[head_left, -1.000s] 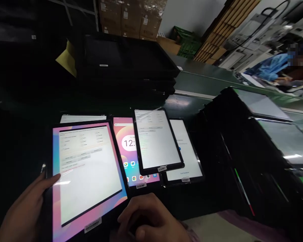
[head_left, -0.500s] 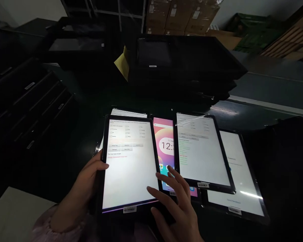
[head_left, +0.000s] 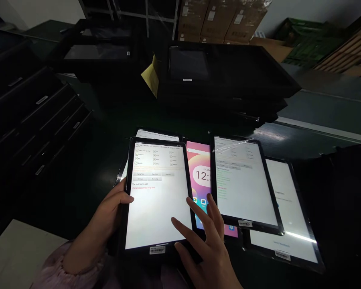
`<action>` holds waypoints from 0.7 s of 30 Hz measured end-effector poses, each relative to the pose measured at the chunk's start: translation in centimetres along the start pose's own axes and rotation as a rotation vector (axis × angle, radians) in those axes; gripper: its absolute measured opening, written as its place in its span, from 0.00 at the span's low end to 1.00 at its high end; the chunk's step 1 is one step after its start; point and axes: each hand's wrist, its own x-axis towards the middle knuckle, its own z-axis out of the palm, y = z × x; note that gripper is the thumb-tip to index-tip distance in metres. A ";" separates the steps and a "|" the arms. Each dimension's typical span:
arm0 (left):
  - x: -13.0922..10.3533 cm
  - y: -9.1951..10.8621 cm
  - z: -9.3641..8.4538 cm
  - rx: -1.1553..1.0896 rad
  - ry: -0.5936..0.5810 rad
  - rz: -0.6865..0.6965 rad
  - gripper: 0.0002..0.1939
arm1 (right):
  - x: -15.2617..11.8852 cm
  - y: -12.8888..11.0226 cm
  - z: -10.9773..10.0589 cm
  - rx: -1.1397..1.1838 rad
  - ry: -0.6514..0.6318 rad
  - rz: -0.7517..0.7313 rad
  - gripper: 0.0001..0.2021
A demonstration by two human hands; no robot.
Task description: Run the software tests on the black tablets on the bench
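1. Fingers (head_left: 188, 233) of the right hand (head_left: 212, 241) are spread apart over the lower right of the test-screen tablet (head_left: 156, 212); whether any fingertip touches the glass, I cannot tell.
2. The left hand (head_left: 104, 216) clamps that tablet's left edge, thumb on the front border, its other fingers mostly hidden.
3. This tablet lies nearest the person, screen lit; "The last test result" is legible, but the barcode label (head_left: 157, 250) on its lower border is too small to read.
4. Behind it, a second lit tablet (head_left: 159, 135) is mostly covered, showing a top strip and a left sliver.
5. To the right, a film-covered tablet (head_left: 243, 204) hides the end of the clock on a pink-wallpaper tablet (head_left: 198, 156) and part of a "Gemini" tablet (head_left: 301, 241).
6. Farther back, black trays (head_left: 252, 66) blur into shadow beside yellow paper (head_left: 151, 78); cartons (head_left: 216, 20) are cut off at the top.
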 end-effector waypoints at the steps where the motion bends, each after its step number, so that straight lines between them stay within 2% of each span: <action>1: 0.0 0.0 -0.1 0.000 -0.004 -0.004 0.25 | 0.1 0.0 -0.1 -0.001 -0.011 -0.005 0.17; 5: -0.1 0.1 0.1 0.011 0.011 -0.012 0.27 | 0.5 0.0 -0.6 0.003 -0.010 -0.010 0.14; 11: -1.0 0.7 1.3 0.020 0.112 -0.015 0.30 | 0.5 -0.3 -1.0 0.021 -0.017 0.030 0.14; 15: -1.2 0.9 1.6 0.073 0.210 -0.069 0.33 | 0.5 -0.3 -0.9 0.062 -0.026 0.075 0.15; 21: -1.4 0.8 2.2 0.088 0.264 -0.060 0.36 | 0.4 -0.2 -0.6 0.088 -0.026 0.083 0.16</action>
